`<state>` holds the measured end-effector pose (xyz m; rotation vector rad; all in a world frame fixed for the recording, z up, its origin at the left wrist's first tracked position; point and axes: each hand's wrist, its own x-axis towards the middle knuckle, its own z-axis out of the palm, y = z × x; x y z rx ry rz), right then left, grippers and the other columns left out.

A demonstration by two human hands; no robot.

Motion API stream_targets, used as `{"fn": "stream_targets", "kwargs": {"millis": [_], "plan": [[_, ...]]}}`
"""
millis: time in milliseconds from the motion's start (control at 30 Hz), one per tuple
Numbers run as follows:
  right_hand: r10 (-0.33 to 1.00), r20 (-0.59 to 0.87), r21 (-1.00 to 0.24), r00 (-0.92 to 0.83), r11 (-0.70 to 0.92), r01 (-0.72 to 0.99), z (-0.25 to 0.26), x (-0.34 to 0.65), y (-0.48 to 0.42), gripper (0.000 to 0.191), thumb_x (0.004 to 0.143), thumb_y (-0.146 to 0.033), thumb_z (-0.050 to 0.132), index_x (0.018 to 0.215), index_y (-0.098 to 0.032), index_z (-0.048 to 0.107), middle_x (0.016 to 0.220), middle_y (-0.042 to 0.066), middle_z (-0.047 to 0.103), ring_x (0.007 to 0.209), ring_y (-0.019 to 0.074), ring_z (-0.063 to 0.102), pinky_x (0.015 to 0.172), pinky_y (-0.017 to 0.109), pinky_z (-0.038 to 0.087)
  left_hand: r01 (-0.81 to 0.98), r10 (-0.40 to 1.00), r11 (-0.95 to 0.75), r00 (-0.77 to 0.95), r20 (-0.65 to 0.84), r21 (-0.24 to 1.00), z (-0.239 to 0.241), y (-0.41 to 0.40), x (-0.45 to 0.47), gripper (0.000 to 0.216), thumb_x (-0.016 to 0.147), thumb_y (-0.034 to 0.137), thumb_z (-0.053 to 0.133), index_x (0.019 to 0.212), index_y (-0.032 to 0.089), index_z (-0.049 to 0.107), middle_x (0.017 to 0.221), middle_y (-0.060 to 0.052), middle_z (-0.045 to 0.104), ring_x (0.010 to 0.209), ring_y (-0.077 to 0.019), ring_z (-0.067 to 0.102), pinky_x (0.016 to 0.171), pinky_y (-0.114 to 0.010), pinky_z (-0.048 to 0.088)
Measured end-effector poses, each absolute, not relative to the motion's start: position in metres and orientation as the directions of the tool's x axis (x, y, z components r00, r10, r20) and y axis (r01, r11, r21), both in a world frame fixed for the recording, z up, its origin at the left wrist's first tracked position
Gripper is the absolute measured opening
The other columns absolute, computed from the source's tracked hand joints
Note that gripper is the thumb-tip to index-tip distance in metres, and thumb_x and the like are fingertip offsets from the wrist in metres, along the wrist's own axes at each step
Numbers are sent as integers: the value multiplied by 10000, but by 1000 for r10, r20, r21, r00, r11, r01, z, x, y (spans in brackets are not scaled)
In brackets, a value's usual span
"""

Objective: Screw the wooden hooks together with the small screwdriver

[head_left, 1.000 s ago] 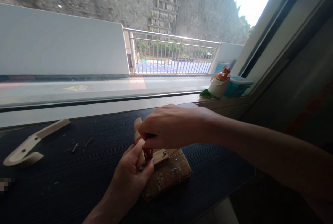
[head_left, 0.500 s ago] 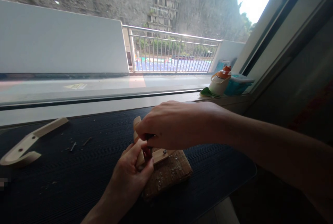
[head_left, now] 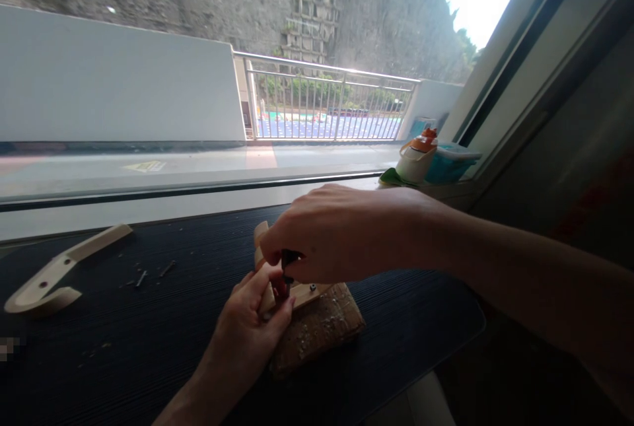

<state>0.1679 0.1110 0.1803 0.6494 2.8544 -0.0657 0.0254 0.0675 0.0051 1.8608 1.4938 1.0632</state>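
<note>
A light wooden piece with a curved end (head_left: pixel 260 236) lies over a rough wooden block (head_left: pixel 321 337). A small dark screw or bolt head (head_left: pixel 312 287) shows in its flat arm. My left hand (head_left: pixel 252 320) is closed around the curved part, thumb and fingers close to a thin shaft. Above it, my right hand (head_left: pixel 321 234) is closed on a small dark tool (head_left: pixel 288 258) that points down at the wooden piece. My fingers hide most of this tool, so its exact kind cannot be made out.
A second hooked wooden piece (head_left: pixel 59 267) with two holes lies at the left on the dark table (head_left: pixel 163 347). Loose screws (head_left: pixel 141 279) lie beside it. On the windowsill stand a white bottle with an orange top (head_left: pixel 415 158) and a teal box (head_left: pixel 452 165).
My right hand has turned slightly, so more of the dark tool shows beneath it. My left hand and the wooden piece stay nearly in place. The view has shifted a little.
</note>
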Motion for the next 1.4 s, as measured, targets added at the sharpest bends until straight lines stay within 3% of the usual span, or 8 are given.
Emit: {"fn": "stream_targets", "kwargs": {"millis": [133,500,667,833,1300,1400], "plan": [[402,-278,24,-872,911,412,176,165,113,109,795,-177,529,786,-145,633,680,14,605,553,95,413,504,265,261,568,964,-254,85,251,783,3,67,24,120,769,307,551,849,221,525,754,24,597,713,-136,591,669,-232,477],[517,-227,-37,-826,842,538,171,166,115,179,820,-265,494,744,-163,621,659,11,583,535,91,387,523,257,271,554,957,-276,87,276,785,0,70,24,162,759,289,555,907,224,541,794,18,602,748,-142,603,729,-251,486],[454,-247,5,-856,884,467,181,171,115,186,774,-222,556,922,-178,661,767,24,637,613,113,469,565,257,298,549,950,-300,100,295,780,-1,69,23,209,768,284,553,974,251,552,865,22,615,817,-139,605,758,-237,475],[367,-277,59,-888,929,365,177,164,119,160,802,-172,516,768,-133,668,658,23,615,551,99,439,495,262,266,565,956,-280,93,277,776,0,67,23,145,764,279,554,900,229,541,758,32,608,714,-132,605,718,-240,482],[481,-259,75,-837,874,479,176,160,111,79,764,-188,586,790,-148,648,697,29,628,576,105,467,560,248,325,589,954,-281,87,286,758,1,69,24,117,752,276,539,855,220,533,782,14,610,736,-146,605,672,-243,481],[428,-193,77,-883,903,422,176,167,110,58,744,-166,587,779,-158,633,627,-2,592,528,94,441,524,244,297,564,959,-270,89,268,780,-1,69,24,141,756,290,535,879,221,534,805,5,624,748,-151,610,674,-248,483]]}}
